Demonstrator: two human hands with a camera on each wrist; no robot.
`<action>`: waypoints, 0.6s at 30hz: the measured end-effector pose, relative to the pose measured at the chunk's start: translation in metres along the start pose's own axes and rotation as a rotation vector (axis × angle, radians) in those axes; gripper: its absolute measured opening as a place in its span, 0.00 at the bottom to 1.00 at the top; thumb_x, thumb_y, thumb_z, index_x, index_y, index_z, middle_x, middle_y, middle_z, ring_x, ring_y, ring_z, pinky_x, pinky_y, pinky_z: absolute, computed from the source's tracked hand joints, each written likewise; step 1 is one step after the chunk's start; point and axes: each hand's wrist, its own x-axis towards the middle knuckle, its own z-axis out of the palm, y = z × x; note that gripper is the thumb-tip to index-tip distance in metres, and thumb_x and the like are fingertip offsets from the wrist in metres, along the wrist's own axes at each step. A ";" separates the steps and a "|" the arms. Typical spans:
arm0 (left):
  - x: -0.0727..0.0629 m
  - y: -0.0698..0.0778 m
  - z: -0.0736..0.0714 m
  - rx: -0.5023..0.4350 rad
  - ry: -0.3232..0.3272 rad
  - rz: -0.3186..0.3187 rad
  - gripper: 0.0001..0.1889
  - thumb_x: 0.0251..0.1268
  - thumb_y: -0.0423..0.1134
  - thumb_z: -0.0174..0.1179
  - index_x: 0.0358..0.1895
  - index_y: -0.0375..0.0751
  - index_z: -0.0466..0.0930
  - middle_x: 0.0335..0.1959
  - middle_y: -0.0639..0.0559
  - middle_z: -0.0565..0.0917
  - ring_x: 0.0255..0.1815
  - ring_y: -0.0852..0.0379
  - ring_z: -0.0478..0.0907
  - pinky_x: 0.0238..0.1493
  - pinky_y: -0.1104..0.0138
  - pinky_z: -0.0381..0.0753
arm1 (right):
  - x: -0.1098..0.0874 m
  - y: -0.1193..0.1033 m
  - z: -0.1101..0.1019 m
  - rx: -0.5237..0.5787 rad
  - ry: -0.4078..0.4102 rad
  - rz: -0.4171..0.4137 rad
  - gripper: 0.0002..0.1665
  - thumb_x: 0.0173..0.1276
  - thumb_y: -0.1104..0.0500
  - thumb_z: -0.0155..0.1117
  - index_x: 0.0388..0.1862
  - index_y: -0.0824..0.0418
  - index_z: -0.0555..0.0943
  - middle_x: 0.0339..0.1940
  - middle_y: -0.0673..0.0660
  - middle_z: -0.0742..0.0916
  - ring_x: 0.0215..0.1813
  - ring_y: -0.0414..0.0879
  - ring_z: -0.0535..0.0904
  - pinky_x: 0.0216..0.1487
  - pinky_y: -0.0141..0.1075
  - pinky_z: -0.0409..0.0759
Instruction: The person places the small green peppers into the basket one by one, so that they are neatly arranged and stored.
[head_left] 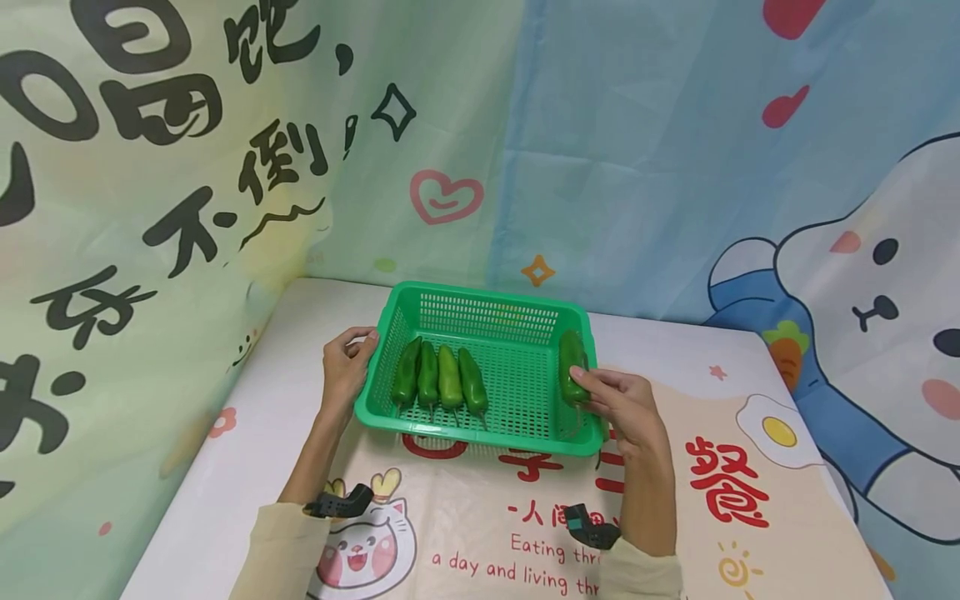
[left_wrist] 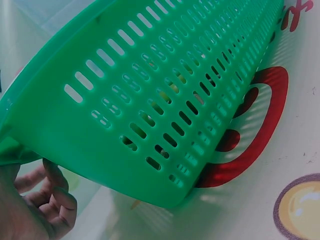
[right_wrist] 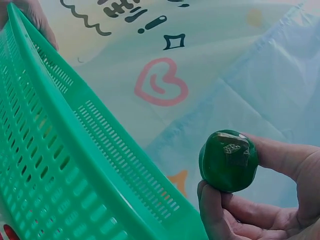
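Note:
A green plastic basket [head_left: 487, 439] with slotted walls stands on the table. My left hand [head_left: 347, 367] holds its left end at the rim; in the left wrist view the curled fingers [left_wrist: 62, 210] show under the rim's edge. Several green peppers [head_left: 450, 379] lie side by side in the left half of the basket, stems toward me. Over its right end, my right hand [head_left: 626, 406] pinches another green pepper [head_left: 571, 354] between thumb and fingers. The right wrist view shows this pepper [right_wrist: 227, 167] end-on, stem end facing the camera, beside the basket's wall [right_wrist: 70, 165].
A printed mat [head_left: 480, 521] with red lettering and cartoon figures covers the front of the white table [head_left: 247, 467]. Printed cloth hangings [head_left: 600, 167] rise close behind the table and along its left side.

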 end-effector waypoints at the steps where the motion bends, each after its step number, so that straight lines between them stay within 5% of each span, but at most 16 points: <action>1: 0.000 0.000 0.000 -0.001 -0.003 -0.005 0.19 0.86 0.42 0.59 0.65 0.30 0.84 0.36 0.44 0.91 0.27 0.66 0.82 0.32 0.74 0.81 | 0.000 0.000 0.001 -0.006 0.000 0.004 0.41 0.77 0.44 0.74 0.75 0.71 0.78 0.60 0.53 0.86 0.50 0.37 0.88 0.54 0.26 0.86; 7: 0.000 0.000 0.000 -0.006 -0.008 -0.001 0.19 0.87 0.41 0.58 0.65 0.28 0.84 0.38 0.37 0.92 0.27 0.66 0.82 0.32 0.74 0.80 | 0.004 -0.002 0.009 -0.020 -0.001 0.009 0.41 0.77 0.45 0.74 0.74 0.73 0.77 0.63 0.59 0.82 0.48 0.37 0.87 0.52 0.25 0.85; 13: -0.002 0.000 0.001 0.019 0.024 0.049 0.17 0.86 0.42 0.60 0.61 0.32 0.87 0.32 0.46 0.90 0.26 0.66 0.80 0.31 0.74 0.79 | 0.008 -0.004 0.020 -0.008 -0.037 0.001 0.40 0.77 0.49 0.75 0.76 0.75 0.75 0.65 0.63 0.81 0.45 0.36 0.87 0.52 0.25 0.86; 18: -0.001 0.000 0.001 0.038 0.037 0.070 0.16 0.85 0.41 0.60 0.60 0.32 0.87 0.32 0.45 0.90 0.27 0.65 0.80 0.31 0.73 0.78 | 0.012 -0.003 0.028 -0.030 -0.050 0.003 0.41 0.76 0.48 0.76 0.76 0.74 0.76 0.66 0.62 0.82 0.47 0.36 0.87 0.61 0.31 0.85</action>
